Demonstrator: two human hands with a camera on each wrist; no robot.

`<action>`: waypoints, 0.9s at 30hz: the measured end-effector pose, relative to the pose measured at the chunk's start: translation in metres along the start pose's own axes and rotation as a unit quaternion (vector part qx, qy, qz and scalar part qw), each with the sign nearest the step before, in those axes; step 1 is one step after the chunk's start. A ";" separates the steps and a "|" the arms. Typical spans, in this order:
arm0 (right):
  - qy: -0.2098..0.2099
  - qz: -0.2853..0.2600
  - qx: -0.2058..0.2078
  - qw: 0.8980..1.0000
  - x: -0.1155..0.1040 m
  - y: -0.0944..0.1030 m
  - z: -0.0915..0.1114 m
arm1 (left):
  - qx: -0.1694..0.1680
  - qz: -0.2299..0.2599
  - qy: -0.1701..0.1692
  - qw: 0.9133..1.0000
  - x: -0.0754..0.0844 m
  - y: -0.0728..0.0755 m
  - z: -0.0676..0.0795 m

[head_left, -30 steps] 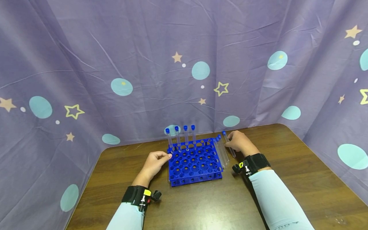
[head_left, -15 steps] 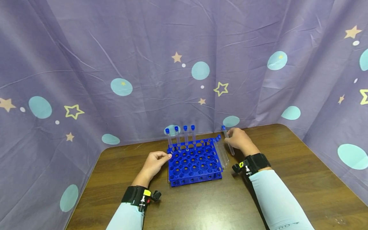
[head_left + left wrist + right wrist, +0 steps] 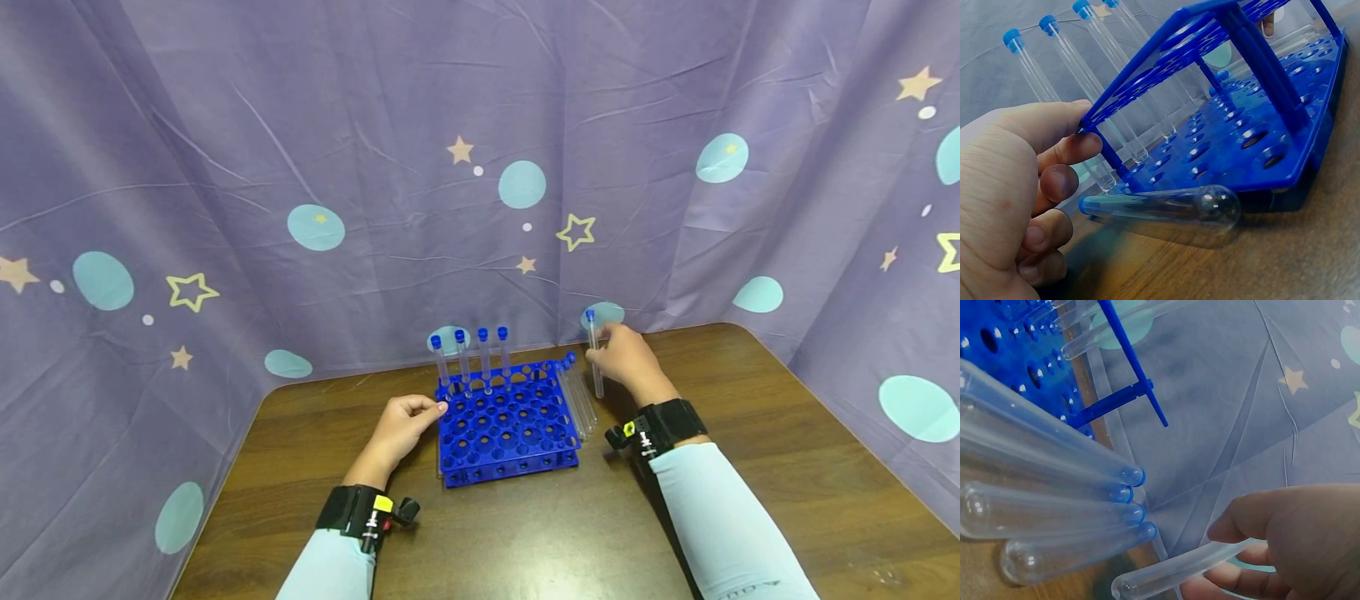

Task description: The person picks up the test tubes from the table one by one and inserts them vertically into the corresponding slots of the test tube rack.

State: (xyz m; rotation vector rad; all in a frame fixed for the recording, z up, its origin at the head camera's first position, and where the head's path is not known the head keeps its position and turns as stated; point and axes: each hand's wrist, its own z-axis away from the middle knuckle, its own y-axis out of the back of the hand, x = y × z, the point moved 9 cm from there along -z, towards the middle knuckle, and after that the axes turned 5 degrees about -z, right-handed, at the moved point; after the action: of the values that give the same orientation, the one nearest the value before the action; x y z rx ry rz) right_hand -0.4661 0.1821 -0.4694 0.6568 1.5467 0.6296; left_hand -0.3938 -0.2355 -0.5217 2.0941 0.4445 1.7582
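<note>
A blue test tube rack [image 3: 512, 458] stands on the table, with several blue-capped clear test tubes [image 3: 486, 358] upright along its back row. My left hand [image 3: 402, 429] pinches the rack's left top edge between thumb and forefinger; the left wrist view shows the other fingers curled below. Beside the rack's right end, my right hand [image 3: 628, 360] grips another blue-capped test tube [image 3: 598, 385], nearly upright, its rounded end down. In the right wrist view that tube [image 3: 1160, 575] slants between thumb and fingers, its cap hidden by the hand.
Several capped tubes [image 3: 579, 404] lie side by side along the rack's right side. One more capped tube [image 3: 1160, 209] lies by its left side in the left wrist view. Behind the wooden table [image 3: 525, 542] hangs a purple curtain [image 3: 405, 125] with stars and dots.
My right hand has raised its test tube from a slant near the table and turned it closer to upright. The left hand and the rack have stayed in place.
</note>
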 end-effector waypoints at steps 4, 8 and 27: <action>0.010 -0.004 0.025 1.000 -0.005 0.006 0.001 | -0.001 0.001 -0.002 1.000 0.001 0.000 0.000; 0.026 -0.006 0.052 0.998 -0.008 0.009 0.000 | -0.001 0.001 -0.002 1.000 0.000 0.000 0.000; 0.091 -0.046 0.135 0.986 -0.021 0.021 0.006 | -0.002 0.000 0.006 1.000 -0.002 -0.001 0.000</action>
State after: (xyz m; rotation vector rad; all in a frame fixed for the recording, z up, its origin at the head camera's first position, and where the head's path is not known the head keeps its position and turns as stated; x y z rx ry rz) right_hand -0.4581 0.1809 -0.4405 0.7421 1.8422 0.4213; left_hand -0.3943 -0.2356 -0.5237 2.0827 0.4432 1.7712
